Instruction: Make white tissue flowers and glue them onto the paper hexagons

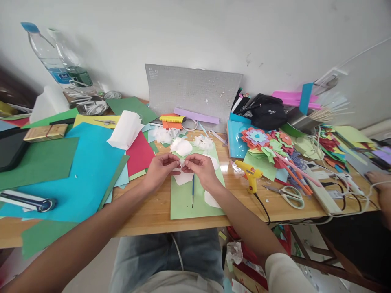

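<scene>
My left hand [162,171] and my right hand [201,167] meet over a light green sheet [183,207], thumbs and fingertips pinched close together. A small white paper piece [183,163] shows between the fingertips, held by both. Just beyond them lies a rounded white paper shape [182,147]. Below my hands, a white cut piece [183,178] rests on the green sheet, with a thin blue brush [193,190] to its right. Another white cut piece [212,199] lies by my right wrist.
A yellow glue gun [249,174], scissors [288,196] and paper flowers [256,137] are on the right. Coloured sheets [91,150], a tissue pack [126,129] and a stapler [27,201] lie left. A grey cutting mat [194,91] leans against the wall. Another person's hand [378,179] is at far right.
</scene>
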### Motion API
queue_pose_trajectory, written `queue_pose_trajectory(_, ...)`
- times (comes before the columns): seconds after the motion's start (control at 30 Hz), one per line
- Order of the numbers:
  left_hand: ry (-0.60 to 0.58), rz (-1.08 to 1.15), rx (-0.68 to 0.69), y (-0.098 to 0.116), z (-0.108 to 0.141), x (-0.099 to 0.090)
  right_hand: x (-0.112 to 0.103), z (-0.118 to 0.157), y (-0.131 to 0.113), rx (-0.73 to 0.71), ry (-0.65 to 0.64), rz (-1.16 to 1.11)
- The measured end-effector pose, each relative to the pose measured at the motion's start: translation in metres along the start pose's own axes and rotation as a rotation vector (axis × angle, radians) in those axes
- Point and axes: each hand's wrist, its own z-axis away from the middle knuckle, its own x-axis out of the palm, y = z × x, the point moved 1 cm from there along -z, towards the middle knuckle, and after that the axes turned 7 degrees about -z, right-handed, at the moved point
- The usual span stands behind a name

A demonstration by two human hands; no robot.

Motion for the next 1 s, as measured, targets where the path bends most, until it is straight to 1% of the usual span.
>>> queue_pose_trajectory(0.3, 0.026, -0.027, 0.058, 0.007, 0.005, 0.003, -0.002, 0.0, 0.001, -0.013, -0.071, -0.049)
queue_pose_trajectory(0.57, 0.04, -0.119, 0.116, 0.012, 0.009, 0.005, -0.001, 0.002, -0.005, 0.017, -0.062, -0.113)
queue_pose_trajectory(0.7, 0.056, -0.213, 0.186, 0.01, 0.01, 0.004, 0.001, 0.002, -0.004, 0.053, -0.054, -0.054)
queue_pose_trajectory(0.8, 0.065, -0.29, 0.218, 0.01, 0.01, 0.004, 0.002, 0.003, -0.002, 0.043, -0.049, 0.004)
queue_pose_trajectory(0.9, 0.077, -0.258, 0.22, 0.012, 0.009, 0.005, 0.002, 0.004, 0.0, -0.008, -0.05, 0.056)
queue_pose_trajectory(1.0, 0.081, -0.182, 0.188, 0.013, 0.01, 0.006, 0.002, 0.005, 0.0, -0.093, -0.06, 0.146)
